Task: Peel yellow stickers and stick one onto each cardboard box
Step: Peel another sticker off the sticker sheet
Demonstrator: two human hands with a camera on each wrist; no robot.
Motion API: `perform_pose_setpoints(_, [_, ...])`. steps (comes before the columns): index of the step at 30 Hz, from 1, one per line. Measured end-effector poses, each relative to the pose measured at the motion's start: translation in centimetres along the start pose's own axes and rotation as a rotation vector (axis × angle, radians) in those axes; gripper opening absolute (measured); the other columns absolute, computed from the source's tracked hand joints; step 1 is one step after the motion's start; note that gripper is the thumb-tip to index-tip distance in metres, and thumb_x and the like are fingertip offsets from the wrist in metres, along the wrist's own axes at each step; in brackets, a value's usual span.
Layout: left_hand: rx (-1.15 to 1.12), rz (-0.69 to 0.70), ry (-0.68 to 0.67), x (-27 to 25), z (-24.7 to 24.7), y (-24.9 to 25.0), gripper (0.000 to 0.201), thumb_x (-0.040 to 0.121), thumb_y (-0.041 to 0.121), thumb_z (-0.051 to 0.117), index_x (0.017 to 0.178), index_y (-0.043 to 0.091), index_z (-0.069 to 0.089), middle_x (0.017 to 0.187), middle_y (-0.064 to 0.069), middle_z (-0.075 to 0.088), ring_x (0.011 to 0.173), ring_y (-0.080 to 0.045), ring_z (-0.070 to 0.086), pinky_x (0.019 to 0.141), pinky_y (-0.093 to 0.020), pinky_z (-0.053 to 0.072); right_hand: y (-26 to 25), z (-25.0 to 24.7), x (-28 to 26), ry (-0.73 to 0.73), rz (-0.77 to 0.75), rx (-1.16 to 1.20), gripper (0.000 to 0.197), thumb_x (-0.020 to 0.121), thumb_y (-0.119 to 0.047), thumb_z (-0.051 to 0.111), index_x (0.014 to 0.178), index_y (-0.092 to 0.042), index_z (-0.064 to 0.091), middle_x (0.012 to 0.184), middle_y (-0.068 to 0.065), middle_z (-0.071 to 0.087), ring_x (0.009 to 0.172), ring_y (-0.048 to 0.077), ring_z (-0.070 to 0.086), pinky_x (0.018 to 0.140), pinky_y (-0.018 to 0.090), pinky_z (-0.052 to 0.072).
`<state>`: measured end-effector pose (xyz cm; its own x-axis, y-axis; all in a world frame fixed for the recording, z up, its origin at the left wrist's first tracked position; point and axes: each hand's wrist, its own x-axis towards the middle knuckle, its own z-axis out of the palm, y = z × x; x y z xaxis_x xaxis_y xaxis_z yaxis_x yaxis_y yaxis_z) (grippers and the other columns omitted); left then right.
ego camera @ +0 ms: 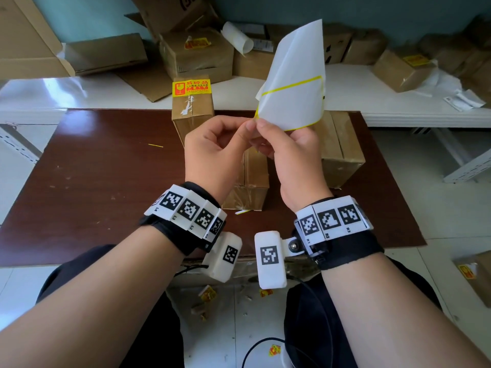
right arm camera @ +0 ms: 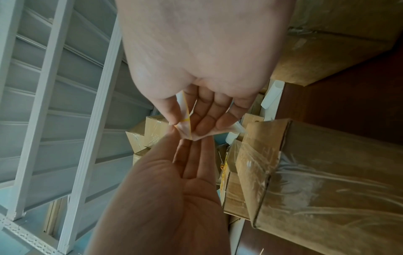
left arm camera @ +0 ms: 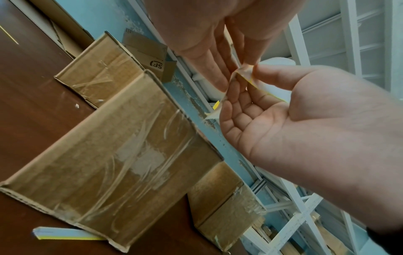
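Observation:
I hold a white backing sheet (ego camera: 295, 102) upright above the brown table (ego camera: 93, 168); a yellow sticker's outline shows through it. My left hand (ego camera: 249, 126) and right hand (ego camera: 261, 126) both pinch its lower left corner (left arm camera: 242, 72), fingertips touching. The right wrist view shows the folded corner (right arm camera: 185, 128) between thumbs and fingers. Three taped cardboard boxes stand on the table. The far one (ego camera: 192, 112) carries a yellow sticker (ego camera: 191, 87). The middle box (ego camera: 255, 181) lies under my hands, and the right box (ego camera: 342, 147) is partly behind the sheet.
Stacked cardboard boxes (ego camera: 196, 53), some with yellow stickers, crowd the white shelf (ego camera: 398, 107) behind, with a curled used sheet (ego camera: 236, 39). A thin yellow strip (ego camera: 155, 146) lies on the table. Sticker scraps (ego camera: 207, 293) litter the floor, where another box (ego camera: 475, 274) stands at right.

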<state>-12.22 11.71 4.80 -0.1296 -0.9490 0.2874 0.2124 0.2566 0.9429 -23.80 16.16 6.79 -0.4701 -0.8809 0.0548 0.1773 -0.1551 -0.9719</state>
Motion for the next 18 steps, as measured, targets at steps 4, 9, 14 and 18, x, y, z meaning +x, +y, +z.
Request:
perform_pose_setpoints(4, [0.020, 0.008, 0.030, 0.10, -0.03, 0.03, 0.006, 0.096, 0.012, 0.076, 0.093, 0.008, 0.076, 0.088, -0.010, 0.080, 0.086, -0.032, 0.079, 0.083, -0.046, 0.066, -0.10, 0.14, 0.02, 0.015, 0.016, 0.023, 0.010, 0.102, -0.003, 0.069, 0.099, -0.008, 0.077, 0.084, -0.002, 0.079, 0.081, 0.008, 0.075, 0.071, 0.020, 0.058])
perform_pose_setpoints(9, [0.027, 0.020, 0.034, 0.15, -0.09, -0.04, 0.007, 0.097, 0.010, 0.075, 0.091, 0.013, 0.075, 0.084, -0.001, 0.078, 0.082, -0.019, 0.077, 0.081, -0.042, 0.066, 0.02, 0.40, 0.13, 0.038, 0.047, 0.064, 0.006, 0.098, -0.004, 0.072, 0.100, -0.008, 0.076, 0.089, 0.005, 0.078, 0.082, 0.016, 0.075, 0.070, 0.023, 0.059])
perform_pose_setpoints(14, [0.068, 0.049, 0.026, 0.03, 0.03, -0.05, 0.005, 0.097, 0.010, 0.075, 0.092, 0.011, 0.075, 0.084, 0.001, 0.078, 0.079, -0.015, 0.075, 0.079, -0.041, 0.066, -0.08, 0.37, 0.23, 0.070, 0.072, 0.120, 0.009, 0.096, -0.003, 0.067, 0.095, -0.011, 0.073, 0.088, 0.006, 0.074, 0.083, 0.019, 0.070, 0.071, 0.025, 0.060])
perform_pose_setpoints(18, [0.093, 0.076, 0.004, -0.16, 0.15, -0.07, 0.004, 0.096, 0.013, 0.076, 0.092, 0.011, 0.076, 0.085, -0.001, 0.079, 0.079, -0.019, 0.077, 0.080, -0.046, 0.065, -0.10, 0.30, 0.22, 0.053, 0.043, 0.114, 0.010, 0.097, 0.000, 0.073, 0.097, -0.010, 0.073, 0.084, -0.001, 0.076, 0.079, 0.010, 0.073, 0.071, 0.023, 0.059])
